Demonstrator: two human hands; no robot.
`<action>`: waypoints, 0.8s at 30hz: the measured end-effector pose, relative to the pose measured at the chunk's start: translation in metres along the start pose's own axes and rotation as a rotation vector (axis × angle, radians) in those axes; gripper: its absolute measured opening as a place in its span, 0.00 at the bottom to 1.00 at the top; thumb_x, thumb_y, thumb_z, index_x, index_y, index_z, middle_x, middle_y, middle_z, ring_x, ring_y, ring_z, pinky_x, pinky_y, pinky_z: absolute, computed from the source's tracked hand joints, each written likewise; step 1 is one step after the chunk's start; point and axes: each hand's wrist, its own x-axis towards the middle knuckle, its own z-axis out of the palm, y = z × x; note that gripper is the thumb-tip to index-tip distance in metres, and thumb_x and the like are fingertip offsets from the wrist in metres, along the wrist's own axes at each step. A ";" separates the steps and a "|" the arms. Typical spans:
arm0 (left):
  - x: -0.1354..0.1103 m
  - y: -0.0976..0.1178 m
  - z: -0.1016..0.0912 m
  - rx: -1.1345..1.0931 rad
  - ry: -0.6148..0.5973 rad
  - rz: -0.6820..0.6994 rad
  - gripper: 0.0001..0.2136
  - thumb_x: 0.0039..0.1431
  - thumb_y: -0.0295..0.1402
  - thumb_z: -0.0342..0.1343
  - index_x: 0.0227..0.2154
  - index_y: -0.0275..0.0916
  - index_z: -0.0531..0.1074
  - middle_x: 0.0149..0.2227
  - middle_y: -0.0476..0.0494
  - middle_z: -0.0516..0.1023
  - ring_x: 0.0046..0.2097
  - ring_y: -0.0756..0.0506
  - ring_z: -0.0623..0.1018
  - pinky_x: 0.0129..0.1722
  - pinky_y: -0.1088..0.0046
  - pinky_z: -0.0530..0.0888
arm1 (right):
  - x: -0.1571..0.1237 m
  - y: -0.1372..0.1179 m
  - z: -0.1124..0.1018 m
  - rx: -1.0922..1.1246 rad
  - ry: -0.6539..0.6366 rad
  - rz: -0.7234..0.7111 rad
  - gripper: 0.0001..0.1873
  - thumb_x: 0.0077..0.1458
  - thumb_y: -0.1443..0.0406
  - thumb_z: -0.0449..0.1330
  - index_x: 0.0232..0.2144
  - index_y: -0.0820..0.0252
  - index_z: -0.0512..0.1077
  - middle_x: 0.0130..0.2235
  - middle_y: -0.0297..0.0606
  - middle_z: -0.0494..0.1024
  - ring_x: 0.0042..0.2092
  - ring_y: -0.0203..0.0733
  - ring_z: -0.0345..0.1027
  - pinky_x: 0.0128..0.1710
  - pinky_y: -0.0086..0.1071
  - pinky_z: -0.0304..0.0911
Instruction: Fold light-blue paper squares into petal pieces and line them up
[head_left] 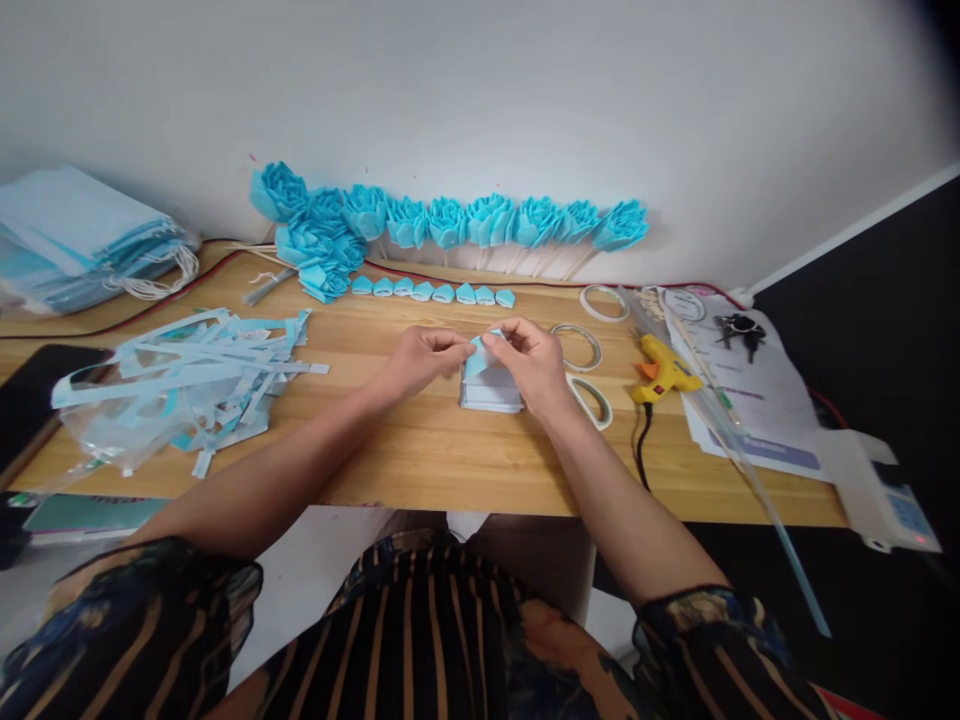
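Between my hands is a small blue piece of folded sheet material (478, 362), held just above a stack of white cut sheets (491, 397). My left hand (427, 358) pinches its left edge with thumb and finger. At its right side, my right hand (529, 362) grips it between thumb and fingers. Behind my hands, several folded blue petals (444, 293) lie in a row. Beyond them, blue flowers (491, 220) on thin sticks lean against the wall.
Scraps and strips (240, 370) lie heaped on the left, near a pile of blue-white masks (82, 240) and a dark phone (45, 400). Right of my hands are tape rolls (592, 402), a yellow glue gun (664, 370), papers (780, 400), keys (741, 330) and a white power strip (870, 480).
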 end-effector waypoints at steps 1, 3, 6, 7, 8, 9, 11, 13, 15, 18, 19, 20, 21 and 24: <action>0.000 0.000 -0.001 -0.024 0.001 -0.014 0.11 0.51 0.39 0.63 0.22 0.36 0.76 0.19 0.49 0.72 0.23 0.53 0.68 0.25 0.76 0.66 | 0.000 -0.001 0.000 -0.019 0.011 -0.024 0.10 0.51 0.57 0.66 0.31 0.56 0.76 0.28 0.30 0.74 0.28 0.34 0.64 0.30 0.29 0.61; 0.001 0.001 -0.002 -0.071 0.001 -0.040 0.11 0.50 0.39 0.63 0.22 0.36 0.76 0.19 0.49 0.73 0.23 0.53 0.69 0.25 0.76 0.67 | -0.001 -0.004 -0.001 -0.075 0.023 -0.105 0.06 0.52 0.60 0.65 0.31 0.56 0.75 0.30 0.31 0.76 0.31 0.35 0.67 0.33 0.31 0.64; 0.000 0.003 -0.003 -0.103 0.006 -0.061 0.12 0.50 0.39 0.63 0.20 0.35 0.75 0.18 0.48 0.73 0.21 0.53 0.68 0.23 0.77 0.65 | -0.002 -0.007 -0.002 -0.175 0.006 -0.272 0.01 0.54 0.66 0.63 0.31 0.55 0.75 0.35 0.33 0.78 0.37 0.38 0.70 0.40 0.33 0.66; 0.000 0.004 -0.003 -0.107 0.009 -0.065 0.13 0.51 0.39 0.62 0.20 0.35 0.74 0.18 0.49 0.72 0.21 0.53 0.68 0.22 0.77 0.65 | -0.002 -0.007 -0.003 -0.199 -0.003 -0.315 0.03 0.54 0.67 0.62 0.32 0.54 0.76 0.36 0.34 0.79 0.39 0.39 0.71 0.42 0.34 0.66; 0.000 0.004 -0.003 -0.112 0.012 -0.068 0.13 0.51 0.40 0.62 0.20 0.35 0.74 0.18 0.49 0.72 0.20 0.53 0.67 0.21 0.77 0.64 | -0.002 -0.007 -0.003 -0.215 -0.012 -0.347 0.04 0.54 0.69 0.62 0.32 0.54 0.76 0.37 0.34 0.79 0.41 0.39 0.71 0.42 0.35 0.66; 0.000 0.005 -0.003 -0.118 0.014 -0.070 0.13 0.51 0.40 0.62 0.20 0.35 0.74 0.17 0.49 0.71 0.20 0.54 0.67 0.21 0.77 0.63 | -0.001 -0.006 -0.003 -0.222 -0.019 -0.365 0.06 0.53 0.70 0.61 0.32 0.54 0.76 0.39 0.35 0.79 0.43 0.40 0.72 0.43 0.35 0.67; -0.001 0.005 -0.002 -0.135 0.018 -0.072 0.13 0.50 0.40 0.62 0.20 0.35 0.74 0.17 0.49 0.71 0.20 0.54 0.67 0.20 0.77 0.63 | -0.001 -0.005 -0.003 -0.224 -0.027 -0.370 0.08 0.53 0.71 0.60 0.33 0.54 0.76 0.41 0.36 0.79 0.46 0.41 0.72 0.43 0.36 0.67; 0.000 0.003 -0.002 -0.152 0.024 -0.074 0.13 0.50 0.40 0.63 0.21 0.35 0.75 0.17 0.48 0.72 0.20 0.54 0.66 0.20 0.77 0.62 | -0.001 -0.004 -0.003 -0.224 -0.037 -0.361 0.09 0.53 0.71 0.59 0.33 0.53 0.76 0.42 0.37 0.79 0.47 0.42 0.72 0.44 0.36 0.68; 0.000 0.002 -0.002 -0.169 0.034 -0.078 0.13 0.50 0.41 0.63 0.22 0.35 0.75 0.18 0.48 0.72 0.20 0.54 0.67 0.20 0.77 0.62 | 0.000 -0.004 -0.003 -0.229 -0.047 -0.353 0.09 0.52 0.72 0.59 0.33 0.53 0.76 0.43 0.37 0.80 0.47 0.42 0.73 0.45 0.37 0.68; 0.001 0.000 -0.002 -0.199 0.043 -0.088 0.13 0.50 0.42 0.64 0.23 0.35 0.76 0.18 0.48 0.73 0.20 0.53 0.67 0.20 0.77 0.62 | 0.000 -0.004 -0.003 -0.228 -0.060 -0.361 0.10 0.51 0.72 0.59 0.32 0.53 0.77 0.43 0.37 0.80 0.47 0.43 0.73 0.45 0.38 0.68; 0.002 0.000 -0.002 -0.205 0.046 -0.091 0.13 0.49 0.42 0.64 0.23 0.35 0.76 0.18 0.48 0.73 0.20 0.53 0.68 0.20 0.77 0.63 | 0.000 -0.004 -0.003 -0.228 -0.063 -0.364 0.10 0.52 0.72 0.59 0.32 0.53 0.77 0.43 0.37 0.81 0.47 0.43 0.73 0.45 0.39 0.68; 0.002 0.000 -0.003 -0.207 0.049 -0.094 0.13 0.49 0.42 0.64 0.24 0.35 0.76 0.19 0.48 0.73 0.20 0.53 0.68 0.20 0.77 0.63 | 0.000 -0.004 -0.003 -0.229 -0.065 -0.366 0.10 0.52 0.72 0.59 0.33 0.53 0.77 0.43 0.37 0.81 0.47 0.43 0.73 0.45 0.39 0.68; 0.001 0.000 -0.003 -0.203 0.050 -0.097 0.14 0.49 0.43 0.65 0.24 0.35 0.77 0.19 0.47 0.74 0.20 0.53 0.68 0.21 0.77 0.63 | 0.000 -0.004 -0.003 -0.230 -0.067 -0.363 0.11 0.52 0.72 0.58 0.33 0.52 0.77 0.43 0.37 0.81 0.47 0.43 0.73 0.45 0.39 0.68; 0.001 0.002 -0.003 -0.174 0.048 -0.101 0.15 0.49 0.44 0.65 0.24 0.35 0.77 0.20 0.47 0.75 0.20 0.53 0.68 0.21 0.76 0.65 | 0.000 -0.003 -0.003 -0.235 -0.069 -0.348 0.11 0.52 0.72 0.58 0.34 0.52 0.78 0.43 0.36 0.81 0.47 0.42 0.74 0.45 0.38 0.68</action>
